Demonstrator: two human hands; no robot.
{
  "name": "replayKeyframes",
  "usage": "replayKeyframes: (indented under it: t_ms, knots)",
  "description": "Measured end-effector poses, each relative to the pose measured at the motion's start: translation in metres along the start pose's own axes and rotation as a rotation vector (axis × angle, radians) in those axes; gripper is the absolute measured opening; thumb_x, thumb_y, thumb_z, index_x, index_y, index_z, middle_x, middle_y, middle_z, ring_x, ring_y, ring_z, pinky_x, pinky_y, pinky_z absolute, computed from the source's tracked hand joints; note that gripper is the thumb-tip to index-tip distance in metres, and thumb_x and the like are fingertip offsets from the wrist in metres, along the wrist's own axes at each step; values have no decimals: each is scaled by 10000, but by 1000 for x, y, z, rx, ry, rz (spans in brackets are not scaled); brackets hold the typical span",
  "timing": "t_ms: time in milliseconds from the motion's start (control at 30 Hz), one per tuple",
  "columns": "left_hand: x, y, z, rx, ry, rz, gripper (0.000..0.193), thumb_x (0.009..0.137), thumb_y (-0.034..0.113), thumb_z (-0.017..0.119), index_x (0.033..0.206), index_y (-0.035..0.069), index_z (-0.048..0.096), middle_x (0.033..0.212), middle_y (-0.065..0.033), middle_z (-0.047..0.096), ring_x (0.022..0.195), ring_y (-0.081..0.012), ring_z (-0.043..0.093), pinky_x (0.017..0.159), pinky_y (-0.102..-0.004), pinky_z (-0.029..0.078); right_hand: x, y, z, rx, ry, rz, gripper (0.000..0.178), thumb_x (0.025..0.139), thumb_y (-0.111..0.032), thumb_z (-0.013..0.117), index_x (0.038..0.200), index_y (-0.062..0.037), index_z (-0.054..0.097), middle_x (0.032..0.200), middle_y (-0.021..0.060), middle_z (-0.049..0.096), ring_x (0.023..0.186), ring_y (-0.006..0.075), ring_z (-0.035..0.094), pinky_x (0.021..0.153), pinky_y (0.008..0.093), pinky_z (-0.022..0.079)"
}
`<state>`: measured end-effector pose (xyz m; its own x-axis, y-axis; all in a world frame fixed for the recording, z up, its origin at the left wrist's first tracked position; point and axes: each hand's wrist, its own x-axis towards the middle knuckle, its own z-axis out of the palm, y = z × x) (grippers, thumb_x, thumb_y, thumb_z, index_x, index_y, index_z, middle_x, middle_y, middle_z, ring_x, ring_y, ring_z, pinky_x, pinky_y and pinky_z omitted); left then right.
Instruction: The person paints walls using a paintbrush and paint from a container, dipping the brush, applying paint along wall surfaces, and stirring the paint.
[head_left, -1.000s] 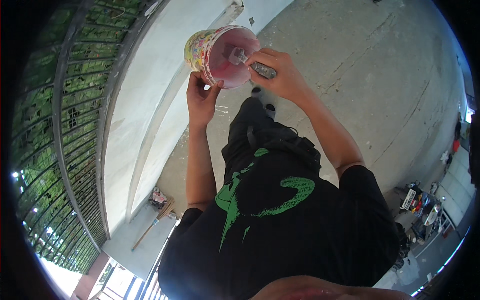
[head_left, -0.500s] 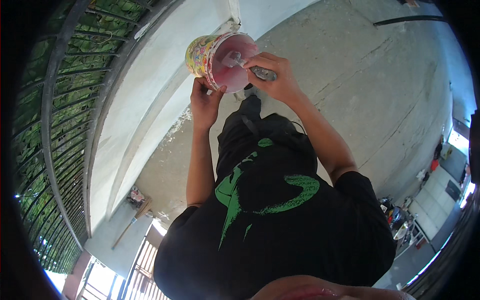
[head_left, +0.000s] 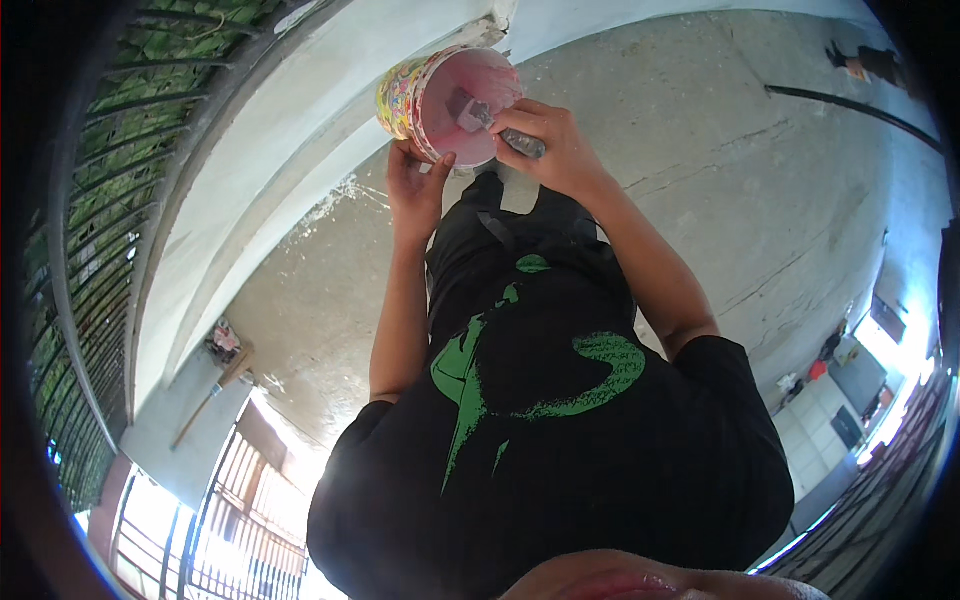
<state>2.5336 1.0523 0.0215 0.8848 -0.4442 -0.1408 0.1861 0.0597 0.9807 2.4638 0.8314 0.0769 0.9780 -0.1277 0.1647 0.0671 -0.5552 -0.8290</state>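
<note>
A round bucket (head_left: 401,97) with a colourful yellow-patterned outside is tilted so its mouth faces right, toward my right hand. Pink stuff coats its inside wall. My left hand (head_left: 414,192) grips the bucket by its lower rim, the thumb at the edge and the fingers behind. In my right hand (head_left: 562,150) is a putty knife (head_left: 524,143) with a smeared grey handle. Its blade reaches into the bucket's mouth, and whether it touches the inner wall I cannot tell.
A white ledge (head_left: 215,190) with a black metal railing (head_left: 62,235) and green leaves runs along the left. A broom (head_left: 205,405) leans at lower left. On the concrete floor (head_left: 700,130), a dark pole (head_left: 850,108) lies at upper right, near a person's leg (head_left: 880,65).
My view has swung, shifting the surroundings. The bucket sits slightly higher in view, and the putty knife's blade has turned inside it. A person's leg now shows at upper right.
</note>
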Motion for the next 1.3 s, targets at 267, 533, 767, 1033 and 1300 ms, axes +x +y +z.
replayKeyframes:
  t_ms: [267, 533, 767, 1033, 1300]
  knots:
    - [4, -63, -10, -220, 219, -270, 248, 968, 27, 717, 1085, 32, 499, 1023, -46, 586, 961, -127, 603, 890, -336, 561, -11, 42, -6, 312, 206, 244, 72, 899, -25, 752, 959, -2, 720, 978, 95, 759, 903, 185, 750, 788, 320, 595]
    - [27, -151, -28, -550, 317, -553, 223, 1014, 134, 672, 1116, 35, 500, 1055, -79, 612, 973, -199, 659, 875, -511, 632, 10, 108, -1, 576, 527, 413, 101, 993, -30, 681, 1044, 56, 698, 1031, 106, 739, 944, 181, 739, 878, 312, 617]
    - [26, -163, -30, -620, 323, -521, 174, 1028, 121, 631, 1134, 40, 520, 1160, -117, 636, 1101, -226, 657, 950, -575, 596, 34, 212, 35, 503, 460, 298, 81, 969, -64, 720, 1017, -6, 750, 1003, 87, 757, 943, 189, 746, 829, 305, 601]
    - [-15, -142, -72, -625, 353, -438, 213, 1014, 90, 628, 1210, 57, 553, 1195, -91, 642, 1126, -220, 641, 1048, -631, 535, 57, 261, 59, -75, 396, -45, 142, 878, -113, 787, 1019, -99, 787, 1009, 108, 769, 942, 297, 747, 819, 390, 598]
    - [-30, -132, -84, -646, 339, -430, 199, 1014, 66, 624, 1207, 62, 573, 1137, -66, 670, 1058, -174, 648, 1097, -663, 500, 41, 277, 60, 207, 110, 307, 151, 1026, -38, 639, 1146, 25, 707, 1212, 113, 663, 1066, 215, 667, 948, 355, 567]
